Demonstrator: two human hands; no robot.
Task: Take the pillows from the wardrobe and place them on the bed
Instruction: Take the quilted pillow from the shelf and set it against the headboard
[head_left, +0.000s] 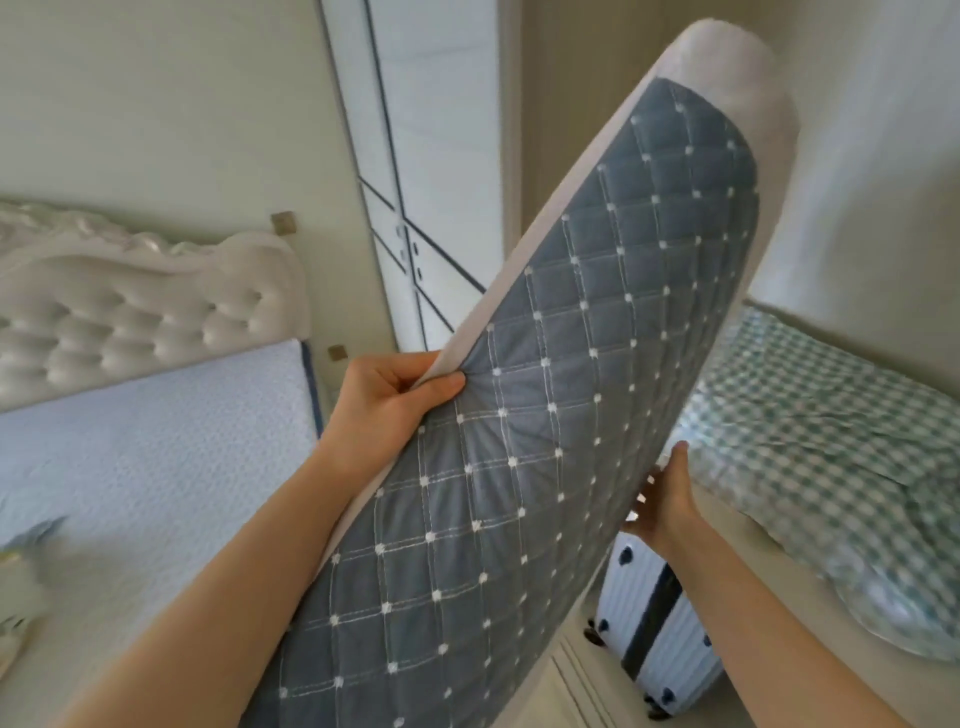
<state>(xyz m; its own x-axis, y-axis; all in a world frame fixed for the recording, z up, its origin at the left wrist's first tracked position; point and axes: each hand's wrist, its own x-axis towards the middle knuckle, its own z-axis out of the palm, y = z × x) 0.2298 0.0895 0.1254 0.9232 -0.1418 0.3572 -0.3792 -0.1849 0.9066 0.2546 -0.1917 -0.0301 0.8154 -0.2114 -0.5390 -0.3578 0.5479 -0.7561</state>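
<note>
Two bare forearms enter from the bottom of the frame, nearest the lens. Left hand (395, 397) at centre: thumb on the blue face and fingers curled behind the white edge, pinched tight on the blue quilted pillow (561, 395). Right hand (662, 496) at lower right: fingers reach the pillow's far edge, but grip is mostly hidden behind the pillow; cannot tell whether it is closed on it. Hands are well apart, one on each long edge.

Count: two pillows seen. One is the blue quilted one, held in the air, filling the centre. Its long axis runs diagonally, lower left to upper right; the white end points to the upper right corner, blue quilted face toward the camera. Second, a green checked pillow (831, 457), lies on a pale ledge at right; whether that ledge is a wardrobe shelf cannot be told.

One bed (156, 457) at left, pale blue textured cover, with one white tufted headboard (140, 301) above it. One white panelled wardrobe door (431, 171) at upper centre, shut. One pale suitcase (654, 639) stands at lower right, below the right hand.
</note>
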